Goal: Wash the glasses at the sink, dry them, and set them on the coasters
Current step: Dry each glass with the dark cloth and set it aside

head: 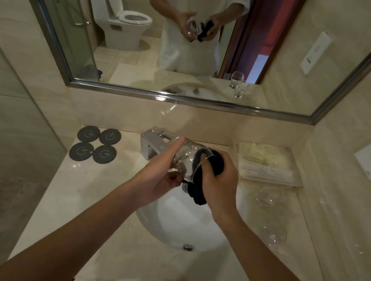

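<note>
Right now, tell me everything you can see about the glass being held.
The glass is clear, stemless and rounded, tipped on its side above the sink with its mouth to the right. The left hand grips its body; the right hand pushes a dark cloth into the opening.

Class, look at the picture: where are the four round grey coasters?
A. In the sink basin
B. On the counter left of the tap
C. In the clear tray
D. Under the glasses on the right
B: the four coasters lie in a square on the counter, left of the tap, with nothing on them.
</note>
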Demonstrator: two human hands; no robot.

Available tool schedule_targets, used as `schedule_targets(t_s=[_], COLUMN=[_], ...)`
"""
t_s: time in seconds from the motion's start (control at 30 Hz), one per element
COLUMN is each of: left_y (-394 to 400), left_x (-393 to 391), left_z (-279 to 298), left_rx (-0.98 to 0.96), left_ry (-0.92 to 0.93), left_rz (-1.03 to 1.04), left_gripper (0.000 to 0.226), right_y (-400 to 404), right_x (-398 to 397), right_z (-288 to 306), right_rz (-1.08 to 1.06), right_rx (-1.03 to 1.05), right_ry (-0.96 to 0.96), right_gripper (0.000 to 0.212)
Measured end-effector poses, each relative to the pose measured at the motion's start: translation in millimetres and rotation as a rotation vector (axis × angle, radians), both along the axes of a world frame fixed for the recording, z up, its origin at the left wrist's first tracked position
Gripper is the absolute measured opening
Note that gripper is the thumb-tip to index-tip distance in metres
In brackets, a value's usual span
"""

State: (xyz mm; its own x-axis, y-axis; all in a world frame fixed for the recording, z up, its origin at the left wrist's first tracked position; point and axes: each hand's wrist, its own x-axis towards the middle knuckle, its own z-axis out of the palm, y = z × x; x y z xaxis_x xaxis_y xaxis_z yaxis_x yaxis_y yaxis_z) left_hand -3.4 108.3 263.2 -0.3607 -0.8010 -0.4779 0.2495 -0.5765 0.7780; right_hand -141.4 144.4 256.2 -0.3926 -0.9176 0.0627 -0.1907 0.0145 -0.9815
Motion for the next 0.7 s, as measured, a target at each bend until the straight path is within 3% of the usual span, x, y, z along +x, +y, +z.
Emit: schedule_targets(t_s=[0.23,0.37,0.57,0.7], left_y=[-4.1,-7.3,-1.0,6.7], left_x=[-4.8,10.5,4.0,-7.2], left_z=[-8.1,-14.1,-11.4,-4.6], left_rx=[0.359,0.377,0.323,0.248], left_ry=[0.304,0.397,0.287,0.240], left_rz=[0.127,0.220,0.055,0.008], left_gripper=[0.060,0.049,0.047,0.055], right_y=[21.7,25.5,-4.3,-16.0], right_x=[10.1,-11.3,-22.8,-14.3], right_z=[-6.9,0.5,32.4,28.6], right_rz=[0.159,0.286,0.381,0.499], right_rx=[-0.033,-0.016,-0.016,0.075], right_ry=[0.164,0.053,0.015,0.151], right_gripper=[0.047,0.038,0.024,0.030])
